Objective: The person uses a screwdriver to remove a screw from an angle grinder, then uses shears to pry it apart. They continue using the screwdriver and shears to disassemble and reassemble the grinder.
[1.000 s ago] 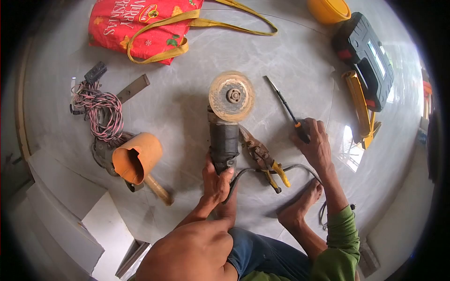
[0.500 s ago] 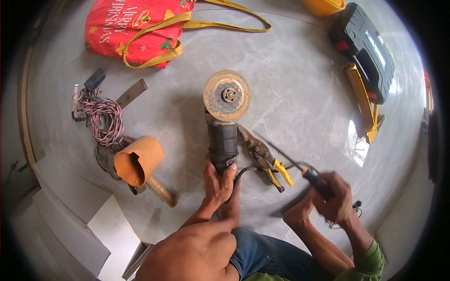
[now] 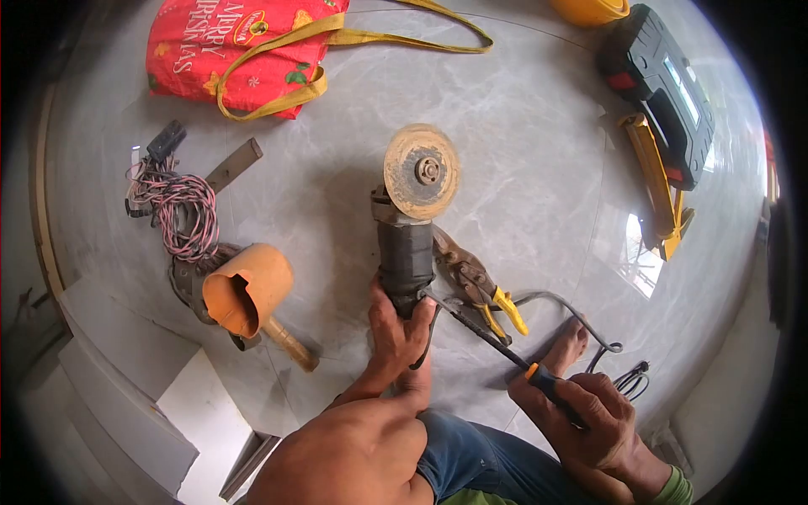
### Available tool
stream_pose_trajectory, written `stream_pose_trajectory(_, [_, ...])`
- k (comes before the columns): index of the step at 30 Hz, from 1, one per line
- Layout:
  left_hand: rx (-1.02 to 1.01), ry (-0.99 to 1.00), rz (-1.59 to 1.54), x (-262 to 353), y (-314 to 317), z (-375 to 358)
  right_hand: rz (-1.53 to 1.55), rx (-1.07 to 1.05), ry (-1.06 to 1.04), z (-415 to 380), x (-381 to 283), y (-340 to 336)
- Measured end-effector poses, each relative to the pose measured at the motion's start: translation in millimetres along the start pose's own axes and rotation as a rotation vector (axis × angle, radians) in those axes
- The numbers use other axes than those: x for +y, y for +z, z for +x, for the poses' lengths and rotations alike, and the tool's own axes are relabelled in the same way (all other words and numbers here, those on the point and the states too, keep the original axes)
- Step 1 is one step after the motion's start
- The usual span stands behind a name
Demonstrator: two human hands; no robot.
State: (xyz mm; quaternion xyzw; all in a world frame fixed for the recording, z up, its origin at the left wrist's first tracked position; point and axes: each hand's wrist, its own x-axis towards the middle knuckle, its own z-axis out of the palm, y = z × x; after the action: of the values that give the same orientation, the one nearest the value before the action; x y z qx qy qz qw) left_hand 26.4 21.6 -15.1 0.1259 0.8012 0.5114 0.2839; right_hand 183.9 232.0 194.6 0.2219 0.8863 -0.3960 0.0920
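My left hand [image 3: 398, 332] is closed around the rear end of an angle grinder [image 3: 406, 257], which stands with its worn cutting disc [image 3: 422, 171] at the far end. In my right hand [image 3: 599, 417] is a screwdriver [image 3: 480, 332] with a black and orange handle. Its long shaft slants up to the left, and the tip meets the grinder's rear end near my left thumb. Just right of the grinder lie tin snips [image 3: 473, 282] with yellow grips. The grinder's black cord [image 3: 555, 296] runs behind the snips to the right.
To the left are a bundled pink and black wire [image 3: 189, 215] and an orange plastic scoop [image 3: 252, 286] with a wooden handle. A red bag [image 3: 236, 59] lies at the back. A black tool case [image 3: 661, 93] and a yellow tool [image 3: 652, 181] are at the right. A bare foot [image 3: 566, 347] rests near the cord.
My right hand has moved down, bringing the screwdriver's tip to the grinder's rear end. The grinder has turned slightly and shifted a little right in my left hand.
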Motion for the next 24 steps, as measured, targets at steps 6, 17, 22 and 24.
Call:
stream_pose_trajectory(6, [0.001, -0.045, 0.099, -3, 0, -2, -0.094, -0.02, -0.065, 9, -5, -5])
stream_pose_trajectory(17, [-0.065, -0.164, 0.037, -4, -2, -4, -0.105, -0.066, -0.061, 28, -16, -15])
stream_pose_trajectory(22, [-0.068, -0.19, -0.009, 7, -4, 0, -0.114, -0.134, -0.109, 46, -21, -30])
stream_pose_trajectory(24, [-0.072, -0.221, -0.072, 7, -5, 1, -0.134, -0.162, -0.139, 51, -23, -33])
